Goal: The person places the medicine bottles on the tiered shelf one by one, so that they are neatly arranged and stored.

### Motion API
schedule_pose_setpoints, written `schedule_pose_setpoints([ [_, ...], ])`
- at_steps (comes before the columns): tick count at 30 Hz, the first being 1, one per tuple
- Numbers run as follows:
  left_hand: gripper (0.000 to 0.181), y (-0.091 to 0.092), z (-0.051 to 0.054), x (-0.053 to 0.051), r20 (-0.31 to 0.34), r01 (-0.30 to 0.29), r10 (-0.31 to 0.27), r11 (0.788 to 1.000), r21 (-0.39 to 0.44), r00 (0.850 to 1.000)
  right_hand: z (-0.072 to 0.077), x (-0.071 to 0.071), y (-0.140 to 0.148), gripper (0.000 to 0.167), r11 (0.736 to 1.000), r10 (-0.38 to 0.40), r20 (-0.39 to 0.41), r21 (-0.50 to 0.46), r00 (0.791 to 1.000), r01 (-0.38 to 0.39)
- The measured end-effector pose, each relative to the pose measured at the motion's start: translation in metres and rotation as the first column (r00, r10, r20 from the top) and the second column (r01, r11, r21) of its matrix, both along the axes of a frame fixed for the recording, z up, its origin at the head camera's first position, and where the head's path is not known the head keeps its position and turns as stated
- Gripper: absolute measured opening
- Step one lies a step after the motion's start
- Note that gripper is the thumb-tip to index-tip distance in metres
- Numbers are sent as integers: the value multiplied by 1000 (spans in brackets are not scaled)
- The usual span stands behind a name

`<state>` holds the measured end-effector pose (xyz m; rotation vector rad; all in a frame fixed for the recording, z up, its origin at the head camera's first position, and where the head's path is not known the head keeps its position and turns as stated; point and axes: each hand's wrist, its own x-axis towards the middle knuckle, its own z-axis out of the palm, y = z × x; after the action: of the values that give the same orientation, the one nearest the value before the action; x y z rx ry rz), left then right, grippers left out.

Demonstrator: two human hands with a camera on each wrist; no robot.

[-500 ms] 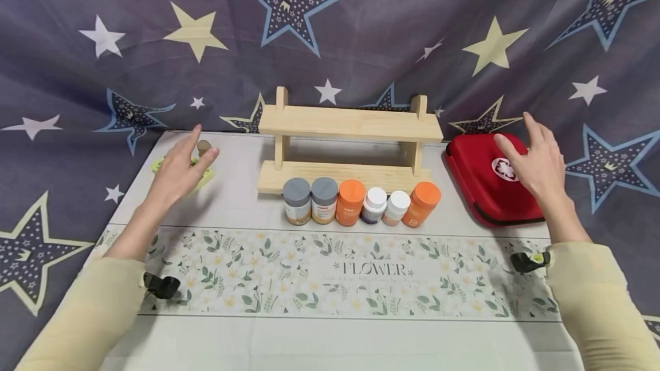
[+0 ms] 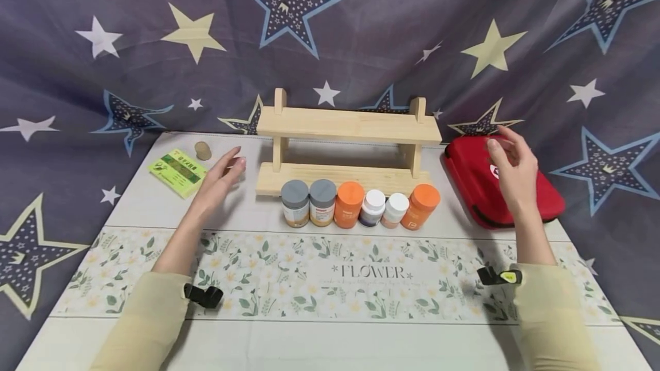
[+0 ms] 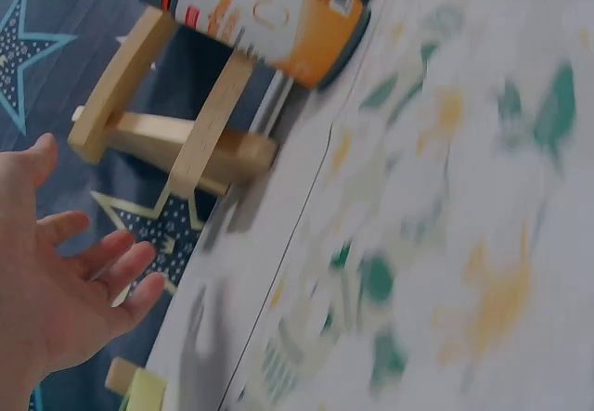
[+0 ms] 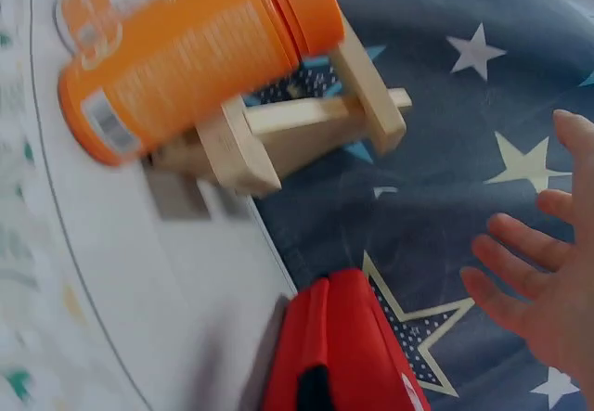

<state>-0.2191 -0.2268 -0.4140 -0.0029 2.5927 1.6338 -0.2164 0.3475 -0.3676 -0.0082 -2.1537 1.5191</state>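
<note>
My left hand (image 2: 215, 186) hovers over the table with fingers loosely bent and nothing in them, between a green-yellow packet (image 2: 177, 172) and a two-tier wooden rack (image 2: 344, 173). Over a red zip case (image 2: 545, 202) with a white emblem, my right hand (image 2: 515, 173) hangs with relaxed fingers, also holding nothing. In front of the rack stands a row of bottles: two grey-capped jars, one of them a grey-capped jar (image 2: 322, 202), an orange bottle (image 2: 349, 205), two small white-capped bottles (image 2: 373, 208) and a second orange bottle (image 4: 195, 58), large in the right wrist view.
A small brownish rounded object (image 2: 203, 150) lies behind the packet. The white table cover has a floral strip (image 2: 289, 279) along its front, lettered FLOWER. Behind the table hangs a dark curtain (image 2: 361, 44) with stars.
Both hands have moved inward, the left to the right and the right to the left. The packet, partly covered before by the left hand, now shows fully. The bottles stay put.
</note>
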Motion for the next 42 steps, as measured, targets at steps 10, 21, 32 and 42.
schedule_pose_setpoints([
  [10, 75, 22, -11, -7, 125, 94, -109, 988, 120, 986, -17, 11, -25, 45, 910, 385, 49, -183, 921, -371],
  [21, 83, 21, -23, -6, 164, 106, -128, 985, 139, 978, -31, 11, -39, 47, 833, 552, 199, -86, 809, -547],
  [32, 85, 21, -29, -6, 186, 122, -140, 987, 106, 972, -32, 18, -36, 59, 763, 543, 449, 89, 709, -641],
  [42, 87, 18, -36, -7, 188, 114, -135, 986, 121, 973, -34, 18, -41, 64, 700, 477, 557, 227, 680, -677],
])
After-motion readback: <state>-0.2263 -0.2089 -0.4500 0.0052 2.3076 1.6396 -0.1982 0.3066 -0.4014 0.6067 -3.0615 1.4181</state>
